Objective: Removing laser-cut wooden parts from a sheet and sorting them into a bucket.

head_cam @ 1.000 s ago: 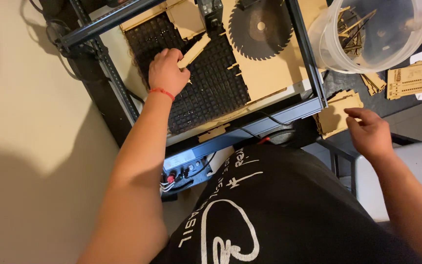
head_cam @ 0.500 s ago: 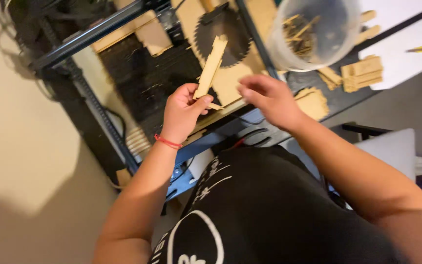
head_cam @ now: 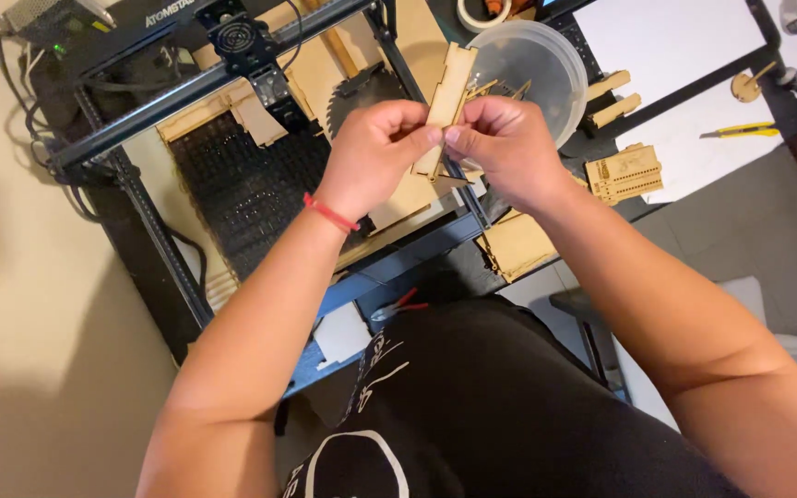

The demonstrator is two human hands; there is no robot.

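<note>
A flat notched strip of light plywood [head_cam: 446, 97] stands nearly upright between both hands, over the front right corner of the laser cutter bed [head_cam: 242, 184]. My left hand [head_cam: 375, 157], with a red band at the wrist, pinches the strip's lower part from the left. My right hand [head_cam: 505, 148] pinches the same part from the right, fingertips meeting those of the left. The strip's bottom end is hidden behind my fingers.
The cutter frame [head_cam: 140, 207] holds a cut plywood sheet [head_cam: 343, 65] with a saw-blade-shaped hole. A clear plastic tub [head_cam: 532, 65] with wooden bits stands behind my right hand. Small plywood pieces [head_cam: 624, 173], a yellow knife [head_cam: 740, 131] and red-handled pliers [head_cam: 398, 306] lie around.
My left hand lifted the strip off the cutter bed. My right hand came in from the right and now grips it too. The view has shifted.
</note>
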